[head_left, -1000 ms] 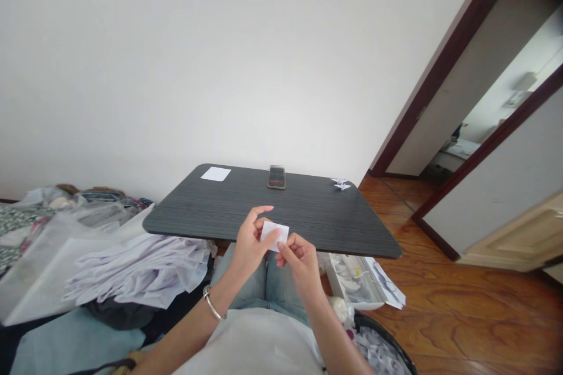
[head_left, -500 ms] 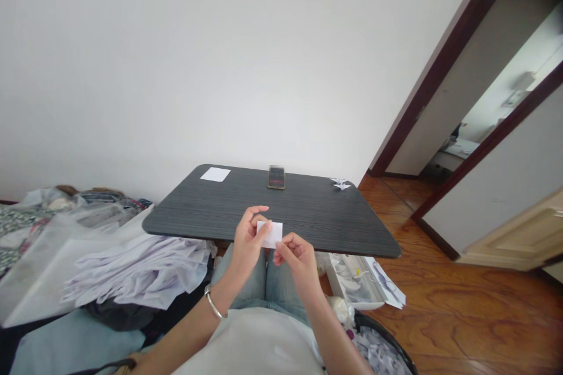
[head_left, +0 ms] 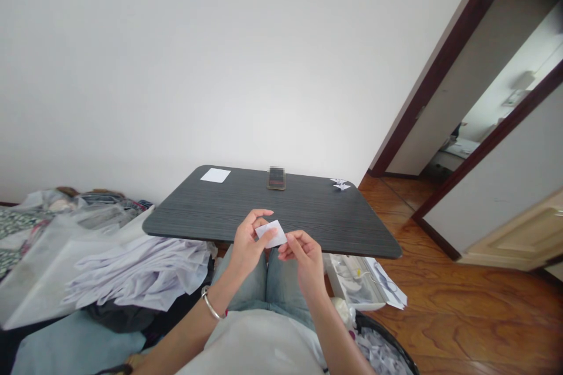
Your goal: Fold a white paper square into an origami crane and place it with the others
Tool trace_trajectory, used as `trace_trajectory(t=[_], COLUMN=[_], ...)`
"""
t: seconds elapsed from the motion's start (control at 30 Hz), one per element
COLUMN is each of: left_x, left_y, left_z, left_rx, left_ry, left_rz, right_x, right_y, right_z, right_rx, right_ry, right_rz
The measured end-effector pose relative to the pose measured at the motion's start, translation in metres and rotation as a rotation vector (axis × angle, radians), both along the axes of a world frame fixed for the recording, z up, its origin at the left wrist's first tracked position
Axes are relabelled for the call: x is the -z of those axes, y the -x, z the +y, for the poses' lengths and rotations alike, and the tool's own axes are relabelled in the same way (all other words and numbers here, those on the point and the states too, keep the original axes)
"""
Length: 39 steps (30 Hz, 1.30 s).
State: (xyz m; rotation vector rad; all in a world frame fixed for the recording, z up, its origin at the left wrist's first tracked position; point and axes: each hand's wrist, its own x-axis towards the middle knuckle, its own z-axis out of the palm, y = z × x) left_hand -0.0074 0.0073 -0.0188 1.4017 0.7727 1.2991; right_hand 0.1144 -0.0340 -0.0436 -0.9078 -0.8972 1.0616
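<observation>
My left hand (head_left: 247, 244) and my right hand (head_left: 303, 255) pinch a small folded white paper (head_left: 271, 232) between them, just above the near edge of a dark wood-grain table (head_left: 229, 211). The left thumb and fingers grip the paper's left side; the right fingertips hold its right corner. A silver bangle (head_left: 210, 303) sits on my left wrist. Below the hands are my knees in light jeans.
On the table lie a white paper sheet (head_left: 215, 174) at the far left, a phone (head_left: 276, 178) standing at the back middle and small folded paper pieces (head_left: 341, 184) at the far right. Crumpled white bags (head_left: 132, 269) lie left; an open doorway (head_left: 492, 123) is right.
The paper has tilted in my hands, its right end lower now, and both hands have shifted slightly right. Nothing on the table has moved.
</observation>
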Motion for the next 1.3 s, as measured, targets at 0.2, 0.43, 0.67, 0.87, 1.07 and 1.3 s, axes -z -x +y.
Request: trace_trajectory(t=[0.2, 0.43, 0.67, 0.87, 1.07, 1.3], left_x=[-0.003, 0.002, 0.002, 0.001, 0.002, -0.003], left_y=[0.004, 0.01, 0.013, 0.014, 0.014, 0.009], left_z=[0.0, 0.003, 0.003, 0.001, 0.001, -0.007], left_rx=[-0.09, -0.136, -0.121, 0.021, 0.022, 0.041], left_ry=[-0.101, -0.276, -0.215, -0.115, -0.151, -0.127], left_rz=[0.151, 0.175, 0.143, 0.171, 0.163, 0.144], right_x=[-0.002, 0.0, 0.003, 0.007, 0.004, -0.002], right_y=[-0.001, -0.008, -0.01, -0.013, -0.012, -0.007], right_z=[-0.001, 0.001, 0.001, 0.001, -0.001, -0.005], right_rx=[-0.019, 0.126, 0.216, 0.211, 0.107, 0.109], right_ry=[0.007, -0.095, -0.175, -0.216, -0.197, -0.173], right_rz=[0.004, -0.001, -0.115, -0.174, -0.172, -0.108])
